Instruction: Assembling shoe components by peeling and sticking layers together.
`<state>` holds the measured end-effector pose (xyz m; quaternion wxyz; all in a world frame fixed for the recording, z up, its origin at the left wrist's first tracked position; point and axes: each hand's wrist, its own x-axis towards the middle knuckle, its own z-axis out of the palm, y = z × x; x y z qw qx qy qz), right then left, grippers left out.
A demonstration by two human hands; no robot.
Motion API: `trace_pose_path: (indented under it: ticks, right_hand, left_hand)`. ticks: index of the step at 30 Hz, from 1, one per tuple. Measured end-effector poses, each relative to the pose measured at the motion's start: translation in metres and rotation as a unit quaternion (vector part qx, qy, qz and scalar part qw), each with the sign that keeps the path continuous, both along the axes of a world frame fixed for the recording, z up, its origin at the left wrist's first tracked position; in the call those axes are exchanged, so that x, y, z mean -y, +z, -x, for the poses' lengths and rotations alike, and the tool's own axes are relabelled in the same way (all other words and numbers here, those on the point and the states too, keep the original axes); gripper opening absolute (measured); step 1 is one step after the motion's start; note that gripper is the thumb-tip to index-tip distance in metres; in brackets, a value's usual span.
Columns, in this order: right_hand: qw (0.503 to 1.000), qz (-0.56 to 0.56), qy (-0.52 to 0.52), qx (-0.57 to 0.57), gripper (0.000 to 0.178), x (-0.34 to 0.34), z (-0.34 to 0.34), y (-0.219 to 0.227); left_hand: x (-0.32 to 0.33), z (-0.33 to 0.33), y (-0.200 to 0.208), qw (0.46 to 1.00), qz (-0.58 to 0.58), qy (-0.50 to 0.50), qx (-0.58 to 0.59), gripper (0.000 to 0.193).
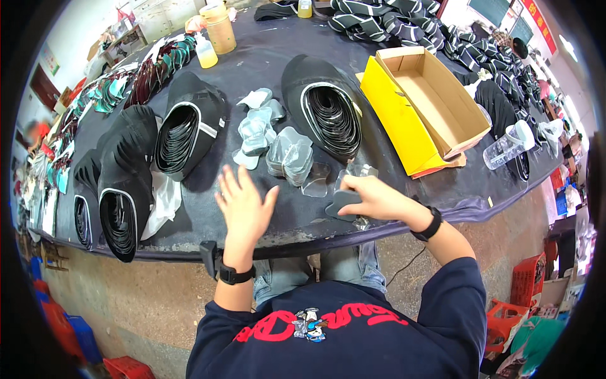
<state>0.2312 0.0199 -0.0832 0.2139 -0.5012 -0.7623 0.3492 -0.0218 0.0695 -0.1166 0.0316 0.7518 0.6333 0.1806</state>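
Observation:
My left hand hovers flat over the dark table near its front edge, fingers spread, holding nothing. My right hand grips a small dark grey shaped piece together with a clear plastic piece at the table's front. Just beyond both hands lie piles of clear and pale grey plastic inserts. Further back, curled stacks of black shoe-upper pieces rest on the table, and another stack lies to the left.
An open cardboard box with a yellow lid stands at the right. A clear plastic cup lies beside it. Bottles and a jar stand at the back. More black stacks sit far left; red and blue crates are on the floor.

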Motion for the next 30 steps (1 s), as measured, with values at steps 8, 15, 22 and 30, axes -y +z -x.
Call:
trace_pose_path:
  ticks: [8, 15, 22, 30]
  right_hand:
    - [0.998, -0.01, -0.018, -0.062, 0.042, 0.011, -0.056, -0.031]
    - [0.953, 0.296, 0.022, -0.055, 0.03, 0.072, -0.118, 0.012]
    - [0.942, 0.297, -0.015, 0.156, 0.028, 0.114, -0.111, 0.038]
    - [0.9, 0.162, -0.236, -0.329, 0.017, 0.087, -0.096, 0.023]
  left_hand:
    - [0.078, -0.049, -0.02, 0.968, 0.075, -0.241, 0.002, 0.081]
    - [0.095, -0.094, -0.019, 0.804, 0.086, -0.551, 0.206, 0.048]
    - [0.07, -0.125, -0.027, 0.972, -0.009, -0.235, 0.022, 0.071]
    - [0.134, -0.147, -0.038, 0.624, 0.242, -0.699, 0.252, 0.04]
